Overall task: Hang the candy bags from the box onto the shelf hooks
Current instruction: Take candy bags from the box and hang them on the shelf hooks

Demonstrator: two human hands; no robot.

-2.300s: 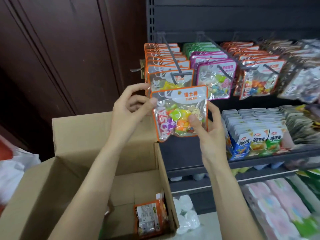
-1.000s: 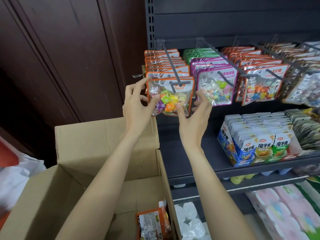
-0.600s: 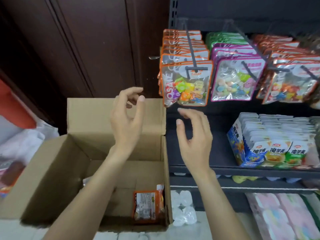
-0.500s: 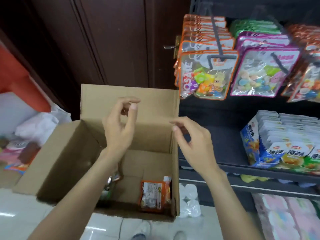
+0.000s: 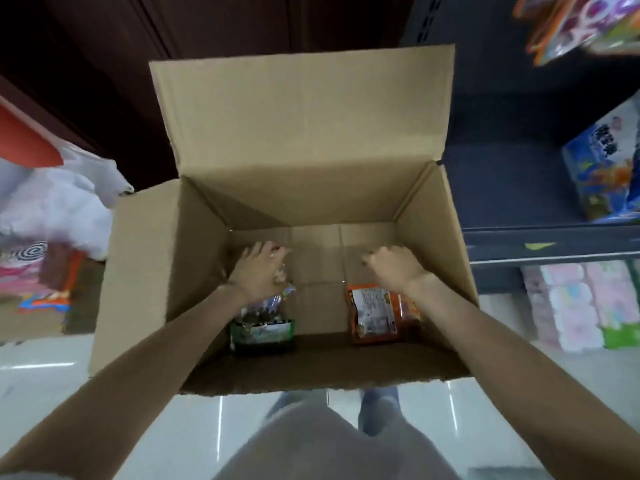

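I look straight down into the open cardboard box. A green candy bag lies at its bottom left and an orange candy bag at its bottom right. My left hand is down in the box, its fingers curled on the clear top of the green bag. Just above the upper end of the orange bag hovers my right hand, fingers loosely curled and holding nothing. Blurred hung candy bags show at the top right corner; the hooks are out of view.
The dark shelf runs along the right, with a blue snack carton on it and pastel packs below. White plastic bags and other goods lie left of the box. My feet stand on pale floor tiles.
The orange bag I held now hangs on the hook. Both hands let go, dropped from the shelf and went down into the box; my view tilted down with them.
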